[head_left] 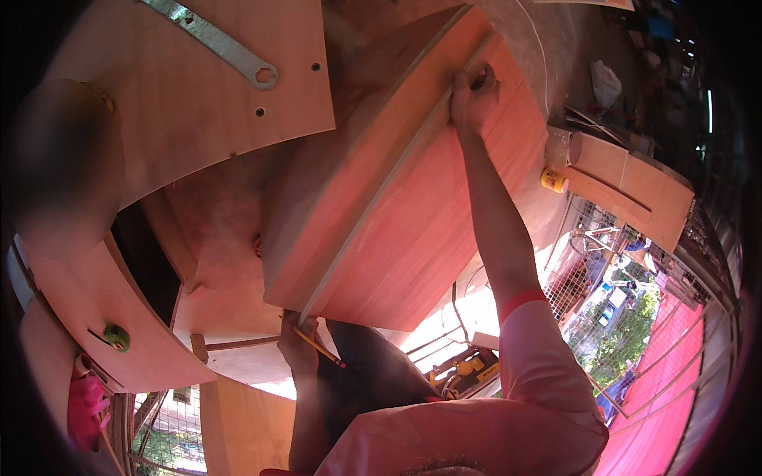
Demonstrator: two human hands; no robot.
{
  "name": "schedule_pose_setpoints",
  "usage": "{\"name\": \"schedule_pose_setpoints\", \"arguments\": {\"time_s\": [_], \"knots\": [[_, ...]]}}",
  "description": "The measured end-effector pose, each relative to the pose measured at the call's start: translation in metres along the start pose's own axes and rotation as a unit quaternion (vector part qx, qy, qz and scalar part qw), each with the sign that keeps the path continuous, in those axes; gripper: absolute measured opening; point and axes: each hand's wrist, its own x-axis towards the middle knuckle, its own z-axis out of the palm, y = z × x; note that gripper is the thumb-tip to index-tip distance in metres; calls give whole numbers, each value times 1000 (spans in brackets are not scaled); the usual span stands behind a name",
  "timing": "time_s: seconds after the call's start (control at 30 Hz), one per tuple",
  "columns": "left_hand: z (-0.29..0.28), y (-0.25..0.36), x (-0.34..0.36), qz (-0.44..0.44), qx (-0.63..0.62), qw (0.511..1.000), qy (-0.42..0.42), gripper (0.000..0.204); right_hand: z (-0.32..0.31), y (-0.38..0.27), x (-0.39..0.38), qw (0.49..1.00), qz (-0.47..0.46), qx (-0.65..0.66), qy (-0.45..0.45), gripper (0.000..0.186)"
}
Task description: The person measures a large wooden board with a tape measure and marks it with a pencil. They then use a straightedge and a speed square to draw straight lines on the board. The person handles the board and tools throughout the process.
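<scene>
A large wooden panel assembly (pixel 413 238) with long parallel strips lies diagonally across the middle. My right hand (pixel 475 99) is on its upper part beside a strip, fingers curled around something dark that I cannot make out. My left hand (pixel 298 345) is at the panel's lower left corner, closed on a yellow pencil (pixel 325 349) that slants down to the right, fingertips at the panel's edge. My legs in dark trousers show beneath the panel.
A metal wrench (pixel 222 49) lies on a plywood board (pixel 294 95) at upper left. A yellow jar (pixel 554 181) stands near wooden boards (pixel 635 194) at right. A green tape item (pixel 117 338), pink object (pixel 89 401) and a blurred shape are at left. Yellow tools (pixel 468 369) lie below.
</scene>
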Motion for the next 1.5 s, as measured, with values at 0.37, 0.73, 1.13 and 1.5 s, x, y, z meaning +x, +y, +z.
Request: {"name": "schedule_pose_setpoints", "arguments": {"time_s": [0.37, 0.73, 1.13, 1.5], "knots": [[0, -9, 0, 16, -24, 1000, 10, 27, 0, -4, -2, 1000, -2, 0, 0, 79], [3, -9, -2, -8, -89, 996, 10, 41, 8, 16, 4, 999, -35, -5, -14, 84], [-4, -18, 1, -30, -8, 1000, 2, 47, -15, -2, 0, 993, -51, -77, -74, 62], [-7, -16, 6, 9, -16, 1000, 24, 39, -73, -170, -36, 907, 334, -137, -217, 53]]}}
